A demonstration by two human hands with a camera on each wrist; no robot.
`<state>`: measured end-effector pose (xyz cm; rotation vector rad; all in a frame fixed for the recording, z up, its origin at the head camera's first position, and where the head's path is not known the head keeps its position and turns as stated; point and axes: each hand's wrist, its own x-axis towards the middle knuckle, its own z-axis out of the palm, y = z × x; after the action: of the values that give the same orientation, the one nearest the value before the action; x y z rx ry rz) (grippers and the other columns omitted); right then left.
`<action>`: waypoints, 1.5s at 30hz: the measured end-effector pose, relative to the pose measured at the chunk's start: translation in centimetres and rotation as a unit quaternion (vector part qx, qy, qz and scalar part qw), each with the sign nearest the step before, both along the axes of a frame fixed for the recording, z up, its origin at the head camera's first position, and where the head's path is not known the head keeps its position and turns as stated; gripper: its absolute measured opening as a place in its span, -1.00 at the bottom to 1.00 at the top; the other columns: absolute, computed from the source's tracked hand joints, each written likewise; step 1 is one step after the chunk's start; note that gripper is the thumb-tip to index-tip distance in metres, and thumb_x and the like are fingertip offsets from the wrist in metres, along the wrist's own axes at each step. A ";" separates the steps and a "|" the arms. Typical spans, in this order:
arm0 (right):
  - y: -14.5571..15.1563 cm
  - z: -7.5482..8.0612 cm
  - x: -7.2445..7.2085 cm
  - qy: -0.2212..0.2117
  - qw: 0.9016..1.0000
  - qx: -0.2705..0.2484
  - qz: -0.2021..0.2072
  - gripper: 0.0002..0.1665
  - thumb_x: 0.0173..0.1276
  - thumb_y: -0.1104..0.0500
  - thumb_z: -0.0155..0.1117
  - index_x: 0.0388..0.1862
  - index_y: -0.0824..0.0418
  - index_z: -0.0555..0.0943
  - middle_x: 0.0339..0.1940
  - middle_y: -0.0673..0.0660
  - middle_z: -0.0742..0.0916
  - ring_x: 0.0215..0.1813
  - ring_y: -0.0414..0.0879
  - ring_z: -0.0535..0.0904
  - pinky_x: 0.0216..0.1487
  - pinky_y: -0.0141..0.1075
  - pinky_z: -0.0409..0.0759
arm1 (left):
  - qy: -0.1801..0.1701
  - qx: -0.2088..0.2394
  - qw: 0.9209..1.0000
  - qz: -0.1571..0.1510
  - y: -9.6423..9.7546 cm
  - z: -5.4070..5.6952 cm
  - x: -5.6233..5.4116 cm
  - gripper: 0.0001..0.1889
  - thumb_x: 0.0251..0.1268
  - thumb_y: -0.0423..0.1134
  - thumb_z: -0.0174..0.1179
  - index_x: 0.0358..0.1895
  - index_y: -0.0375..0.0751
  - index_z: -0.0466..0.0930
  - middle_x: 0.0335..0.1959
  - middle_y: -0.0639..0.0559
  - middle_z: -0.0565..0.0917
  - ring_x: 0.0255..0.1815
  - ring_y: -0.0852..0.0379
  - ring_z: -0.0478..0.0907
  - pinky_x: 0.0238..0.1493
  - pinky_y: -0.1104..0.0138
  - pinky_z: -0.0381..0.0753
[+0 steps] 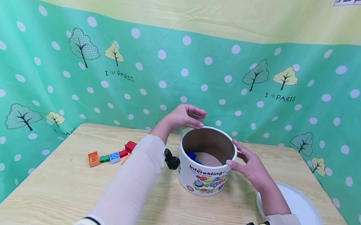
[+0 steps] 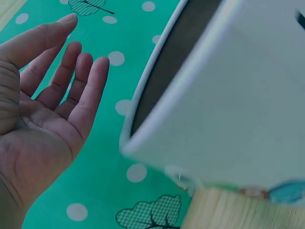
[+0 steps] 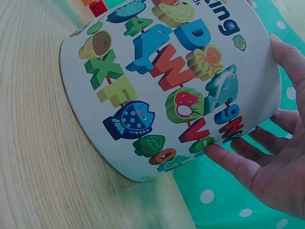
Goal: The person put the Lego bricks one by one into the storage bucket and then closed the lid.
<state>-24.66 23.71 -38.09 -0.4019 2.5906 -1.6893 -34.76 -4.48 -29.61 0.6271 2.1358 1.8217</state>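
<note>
A white round bucket (image 1: 204, 178) with printed letters, fruit and animals stands on the table, its top open. Inside, blue blocks (image 1: 191, 155) lie on its floor. My right hand (image 1: 251, 169) holds the bucket's right side, thumb at the front rim and fingers spread round the wall. In the right wrist view, those fingers (image 3: 233, 164) lie along the printed side. My left hand (image 1: 184, 117) is at the rim's back left, palm facing the bucket and fingers loosely bent. The left wrist view shows a gap between that hand (image 2: 52, 105) and the bucket's rim (image 2: 125, 138).
Left of the bucket, toy bricks lie in a loose row: an orange brick (image 1: 93, 159), a green brick (image 1: 104, 158), a light blue brick (image 1: 114, 157) and red bricks (image 1: 130, 146). A white round lid (image 1: 304, 212) lies under the right forearm. A polka-dot curtain (image 1: 186, 71) hangs behind the table.
</note>
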 end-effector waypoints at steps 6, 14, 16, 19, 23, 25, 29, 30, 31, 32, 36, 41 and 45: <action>-0.1 -0.1 0.1 -0.001 1.000 -0.002 0.002 0.00 0.29 0.01 0.40 0.59 0.06 0.08 0.55 0.30 0.16 0.48 0.37 0.07 0.28 0.27 0.30 | 0.036 -0.027 0.999 0.020 -2.2 -0.8 0.7 -0.56 0.08 -0.42 0.41 0.10 -0.24 0.63 0.00 -0.08 0.66 0.07 -0.03 0.58 0.06 0.24 0.62; -0.2 0.0 0.3 -0.002 1.000 0.001 0.002 -0.01 0.30 0.01 0.39 0.59 0.02 0.08 0.55 0.28 0.16 0.49 0.36 0.05 0.28 0.27 0.30 | 0.077 -0.015 0.996 0.038 -4.6 -1.7 1.9 -0.57 0.05 -0.40 0.44 0.06 -0.27 0.64 0.00 -0.09 0.66 0.12 -0.09 0.54 0.12 0.16 0.57; -0.2 0.0 0.3 -0.002 1.000 0.000 0.001 -0.01 0.30 0.01 0.39 0.59 0.01 0.08 0.55 0.28 0.15 0.49 0.36 0.06 0.28 0.27 0.30 | 0.087 -0.009 0.995 0.041 -5.1 -2.0 2.3 -0.57 0.04 -0.39 0.45 0.05 -0.27 0.65 -0.01 -0.09 0.66 0.10 -0.08 0.54 0.12 0.14 0.57; -0.3 -0.2 0.2 0.002 1.000 -0.003 0.004 -0.02 0.30 0.03 0.39 0.59 0.02 0.09 0.55 0.27 0.16 0.48 0.36 0.07 0.28 0.27 0.30 | 0.095 -0.004 0.994 0.052 -5.8 -2.4 3.0 -0.59 0.03 -0.37 0.46 0.03 -0.24 0.67 -0.03 -0.07 0.68 0.07 -0.02 0.56 0.08 0.17 0.60; -0.4 -0.4 0.1 0.007 1.000 -0.012 0.012 -0.04 0.32 0.09 0.38 0.58 0.05 0.10 0.56 0.25 0.16 0.48 0.34 0.09 0.30 0.27 0.27 | 0.099 0.012 0.993 0.065 -6.9 -3.1 4.0 -0.60 0.03 -0.38 0.46 0.01 -0.28 0.66 -0.01 -0.07 0.67 0.08 -0.04 0.57 0.02 0.18 0.63; -0.4 -0.4 0.1 0.008 1.000 -0.014 0.012 -0.05 0.32 0.10 0.38 0.58 0.06 0.10 0.56 0.25 0.16 0.48 0.34 0.09 0.30 0.27 0.27 | 0.103 0.026 0.992 0.070 -7.4 -3.5 4.5 -0.60 0.04 -0.40 0.45 0.01 -0.31 0.65 0.00 -0.09 0.66 0.09 -0.08 0.56 0.03 0.20 0.63; -0.4 -0.3 0.3 0.004 1.000 -0.009 0.006 -0.02 0.31 0.04 0.39 0.59 0.01 0.09 0.56 0.25 0.16 0.48 0.34 0.09 0.28 0.25 0.31 | 0.107 0.047 0.990 0.081 -8.6 -4.4 5.5 -0.60 0.06 -0.43 0.43 0.02 -0.35 0.63 0.00 -0.15 0.64 0.05 -0.12 0.57 0.04 0.20 0.63; -0.4 -0.2 0.3 0.004 1.000 -0.008 0.005 -0.02 0.30 0.04 0.39 0.59 0.00 0.09 0.56 0.25 0.16 0.49 0.34 0.09 0.28 0.25 0.32 | 0.106 0.050 0.990 0.084 -9.0 -4.7 5.8 -0.60 0.06 -0.44 0.42 0.02 -0.36 0.62 0.00 -0.16 0.63 0.04 -0.13 0.58 0.04 0.20 0.63; -0.3 -0.2 0.3 0.003 1.000 -0.007 0.004 -0.01 0.30 0.03 0.39 0.59 -0.01 0.08 0.56 0.25 0.16 0.49 0.34 0.08 0.28 0.24 0.32 | 0.106 0.049 0.989 0.086 -9.3 -5.0 6.0 -0.60 0.07 -0.43 0.42 0.03 -0.36 0.62 0.01 -0.16 0.63 0.03 -0.13 0.58 0.03 0.20 0.64; -0.3 -0.1 0.4 0.002 1.000 -0.006 0.003 -0.01 0.30 0.03 0.39 0.59 -0.01 0.08 0.56 0.25 0.16 0.49 0.34 0.08 0.28 0.24 0.32 | 0.104 0.048 0.990 0.088 -9.7 -5.3 6.3 -0.60 0.07 -0.44 0.42 0.03 -0.36 0.61 0.02 -0.16 0.62 0.03 -0.14 0.59 0.02 0.19 0.65; -0.2 0.0 0.5 -0.002 1.000 -0.006 0.002 -0.01 0.30 0.03 0.39 0.59 -0.02 0.07 0.56 0.25 0.15 0.49 0.35 0.07 0.28 0.26 0.30 | 0.097 0.042 0.990 0.096 -11.0 -6.5 7.1 -0.58 0.07 -0.45 0.42 0.05 -0.36 0.60 0.03 -0.17 0.59 0.04 -0.15 0.56 -0.02 0.21 0.66; -0.3 -0.1 0.4 -0.002 1.000 -0.006 0.004 -0.02 0.32 0.04 0.38 0.59 -0.03 0.07 0.56 0.25 0.15 0.49 0.35 0.07 0.28 0.26 0.30 | 0.096 0.042 0.989 0.103 -12.3 -7.9 7.9 -0.55 0.07 -0.45 0.42 0.08 -0.38 0.58 0.05 -0.18 0.56 0.06 -0.12 0.52 -0.02 0.24 0.66; -0.3 0.0 0.4 0.001 1.000 -0.008 0.006 -0.04 0.33 0.06 0.37 0.59 0.01 0.08 0.56 0.25 0.16 0.49 0.35 0.07 0.28 0.27 0.29 | 0.095 0.041 0.988 0.114 -13.3 -8.8 8.3 -0.54 0.08 -0.42 0.43 0.10 -0.36 0.57 0.04 -0.16 0.58 0.09 -0.23 0.48 -0.01 0.26 0.65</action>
<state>-24.25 23.44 -38.09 -0.4192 2.5724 -1.7067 -26.46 -17.81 -38.39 0.6179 2.3508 2.0512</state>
